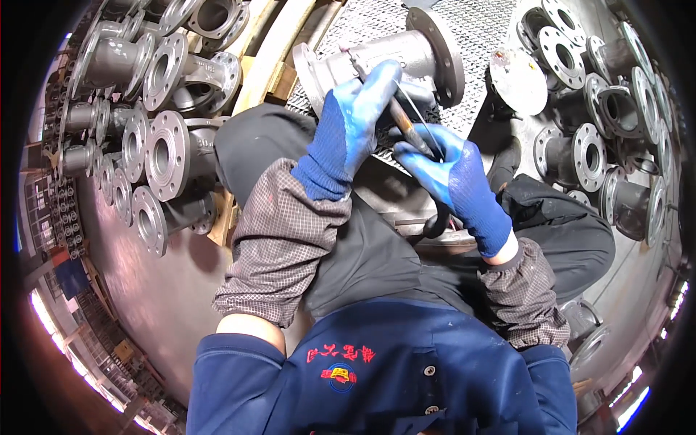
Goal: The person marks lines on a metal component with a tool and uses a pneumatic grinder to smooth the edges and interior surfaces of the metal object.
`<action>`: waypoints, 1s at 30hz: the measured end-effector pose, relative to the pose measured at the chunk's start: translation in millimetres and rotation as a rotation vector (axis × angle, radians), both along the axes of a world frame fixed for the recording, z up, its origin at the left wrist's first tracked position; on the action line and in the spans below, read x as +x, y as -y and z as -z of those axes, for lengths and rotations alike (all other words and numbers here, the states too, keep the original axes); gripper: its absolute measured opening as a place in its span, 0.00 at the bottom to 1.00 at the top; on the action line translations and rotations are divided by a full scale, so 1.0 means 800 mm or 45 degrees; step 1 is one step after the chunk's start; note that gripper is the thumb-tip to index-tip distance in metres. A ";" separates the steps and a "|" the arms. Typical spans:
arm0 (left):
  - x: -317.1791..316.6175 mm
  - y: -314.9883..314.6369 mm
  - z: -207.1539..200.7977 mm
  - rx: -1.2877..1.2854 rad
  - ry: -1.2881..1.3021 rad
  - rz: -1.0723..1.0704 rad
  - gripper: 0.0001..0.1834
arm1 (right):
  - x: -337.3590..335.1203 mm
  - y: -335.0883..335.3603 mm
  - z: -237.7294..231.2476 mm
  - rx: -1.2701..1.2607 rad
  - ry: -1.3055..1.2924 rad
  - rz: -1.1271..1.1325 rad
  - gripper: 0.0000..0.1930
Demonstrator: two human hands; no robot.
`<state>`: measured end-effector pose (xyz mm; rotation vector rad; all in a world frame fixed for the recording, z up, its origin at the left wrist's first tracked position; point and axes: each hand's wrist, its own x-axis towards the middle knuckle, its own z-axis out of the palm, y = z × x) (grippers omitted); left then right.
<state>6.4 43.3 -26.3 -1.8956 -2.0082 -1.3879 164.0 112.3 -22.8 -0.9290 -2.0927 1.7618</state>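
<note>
A grey floor [156, 279] spreads around me, shiny on my left. I see pale wooden pallet boards [267, 47] beside the left edge of a diamond-patterned metal mesh [362, 18]. Past the floor's left edge I make out a paned window [38, 225] and a white light strip [52, 328]; another bright strip [631, 412] glares past its right edge.

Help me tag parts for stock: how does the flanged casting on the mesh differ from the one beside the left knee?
The mesh casting lies side-on to view; the knee casting turns a flange face towards it. The knee casting's bore shows; the mesh casting's does not. Both are grey with round flanges.
</note>
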 end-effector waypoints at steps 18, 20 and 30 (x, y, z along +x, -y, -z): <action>0.059 -0.082 0.013 -0.352 1.979 0.237 0.23 | 0.024 -0.102 -0.063 -0.494 0.128 -0.105 0.23; 0.066 -0.095 0.016 -0.248 2.050 0.235 0.22 | 0.017 -0.115 -0.086 -0.270 0.200 -0.219 0.21; 0.074 -0.146 0.042 -0.190 2.130 -0.078 0.34 | 0.000 -0.197 -0.075 0.685 -0.028 -0.905 0.19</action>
